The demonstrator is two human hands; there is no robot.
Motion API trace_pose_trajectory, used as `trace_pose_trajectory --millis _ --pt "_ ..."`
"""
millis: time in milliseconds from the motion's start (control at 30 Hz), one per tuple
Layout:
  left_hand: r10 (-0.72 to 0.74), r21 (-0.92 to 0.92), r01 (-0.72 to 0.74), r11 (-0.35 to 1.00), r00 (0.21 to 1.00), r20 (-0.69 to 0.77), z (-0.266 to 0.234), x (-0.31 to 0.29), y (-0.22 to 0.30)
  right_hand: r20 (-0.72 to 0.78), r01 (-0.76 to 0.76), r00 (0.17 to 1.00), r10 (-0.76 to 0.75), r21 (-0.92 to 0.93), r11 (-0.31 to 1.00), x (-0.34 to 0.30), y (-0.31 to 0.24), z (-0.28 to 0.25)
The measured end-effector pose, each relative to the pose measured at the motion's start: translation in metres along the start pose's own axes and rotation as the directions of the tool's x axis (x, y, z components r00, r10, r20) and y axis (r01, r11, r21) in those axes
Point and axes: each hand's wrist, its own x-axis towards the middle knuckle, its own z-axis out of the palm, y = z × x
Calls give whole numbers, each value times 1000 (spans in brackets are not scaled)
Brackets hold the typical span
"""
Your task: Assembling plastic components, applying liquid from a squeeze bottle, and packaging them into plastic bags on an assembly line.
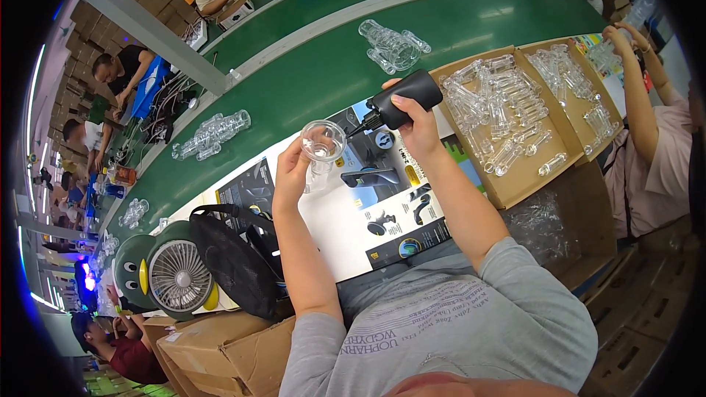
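Note:
My left hand (291, 176) is closed on a clear plastic part (322, 141) with a round, cup-like rim facing up. In my right hand (419, 129) is a black squeeze bottle (416, 94), tilted so its thin nozzle points down and left. The nozzle tip is right by the part's rim; whether they touch I cannot tell. Beneath both hands lies a printed cardboard sheet (346, 246) with product pictures. Farther off on the green table, a clear plastic assembly (393, 45) lies beyond the bottle, and another (213, 134) lies to the left.
To the right, a shallow cardboard box (507, 190) holds many clear parts, with a second tray (581, 114) beside it. At left stand a penguin-shaped fan (179, 276) and a black mesh bag (235, 261). A co-worker (651, 129) reaches in from the right.

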Motion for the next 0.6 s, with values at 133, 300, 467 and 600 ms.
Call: trace_pose_trajectory --millis 133,300,467,600 --pt "-47 -6 47 999 999 15 -4 0 -3 8 20 1000 -20 -9 1000 0 0 1" --pt "-52 -222 19 975 988 -145 -2 4 -3 11 51 999 -52 37 998 1 4 0" --pt "-138 -594 -124 795 916 -376 -15 8 -20 -39 32 999 -32 3 999 2 11 1" --pt "-181 -776 -241 583 892 -414 -32 5 -38 72 70 996 -48 -344 936 0 19 12"
